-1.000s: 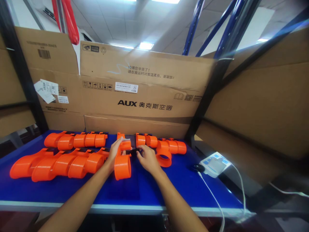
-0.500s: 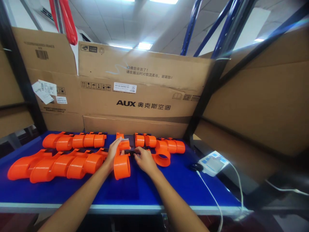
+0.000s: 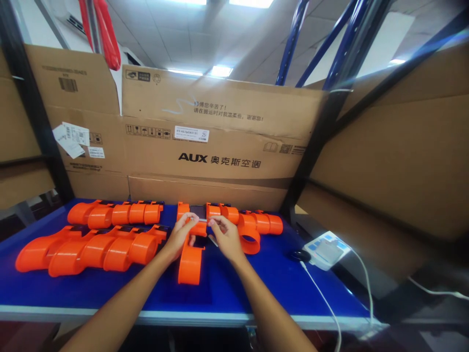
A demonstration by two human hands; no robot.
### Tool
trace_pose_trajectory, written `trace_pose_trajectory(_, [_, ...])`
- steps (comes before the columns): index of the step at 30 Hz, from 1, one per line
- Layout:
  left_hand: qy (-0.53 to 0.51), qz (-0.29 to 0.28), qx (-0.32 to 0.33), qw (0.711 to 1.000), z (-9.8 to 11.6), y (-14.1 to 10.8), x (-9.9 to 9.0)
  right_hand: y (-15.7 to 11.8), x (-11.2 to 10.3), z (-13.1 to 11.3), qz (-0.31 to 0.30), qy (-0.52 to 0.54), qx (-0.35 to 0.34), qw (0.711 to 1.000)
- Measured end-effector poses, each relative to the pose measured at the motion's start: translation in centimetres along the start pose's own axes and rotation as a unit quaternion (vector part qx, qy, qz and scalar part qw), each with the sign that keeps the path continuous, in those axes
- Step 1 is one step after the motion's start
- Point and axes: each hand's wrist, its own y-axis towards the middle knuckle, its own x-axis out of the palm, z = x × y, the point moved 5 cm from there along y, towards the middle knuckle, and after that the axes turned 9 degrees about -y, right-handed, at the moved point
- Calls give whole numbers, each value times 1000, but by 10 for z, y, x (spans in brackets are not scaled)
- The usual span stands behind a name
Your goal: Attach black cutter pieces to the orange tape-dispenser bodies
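My left hand [image 3: 182,234] is closed round an orange plastic part [image 3: 190,264], whose wide ring hangs below the fingers over the blue tabletop. Opposite it, my right hand [image 3: 226,236] has its thumb and fingers pinched at the upper end of that part, near a thin pale strip. A small silvery piece [image 3: 213,240] shows beneath the right fingers; whether they grip it is unclear. Just behind both hands lies a dark flat rectangular item [image 3: 198,211]. An orange ring [image 3: 249,242] lies to the right of my right hand.
Two rows of orange parts [image 3: 93,252] with dark clips lie at the left, and another row [image 3: 262,222] at the back right. A white device [image 3: 325,250] with cables and a black mouse-like object [image 3: 301,255] sit at the right. Cardboard [image 3: 220,127] stands behind.
The orange part has moved slightly down and right in my left hand. My right hand has risen and come to its upper end; the silvery piece now shows under those fingers.
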Motion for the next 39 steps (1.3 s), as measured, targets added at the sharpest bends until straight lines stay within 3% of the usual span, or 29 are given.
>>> trace_pose_trajectory(7, [42, -67, -3, 997, -4, -5, 9, 2, 8, 0, -59, 50, -19, 997])
trace_pose_trajectory(13, [63, -62, 9, 996, -7, -2, 6, 2, 4, -5, -26, 49, -50, 997])
trace_pose_trajectory(24, [59, -43, 12, 997, -9, 1, 3, -2, 0, -15, -6, 42, -19, 999])
trace_pose_trajectory(39, [-4, -33, 22, 999, 9, -4, 9, -4, -16, -23, 60, 55, -24, 996])
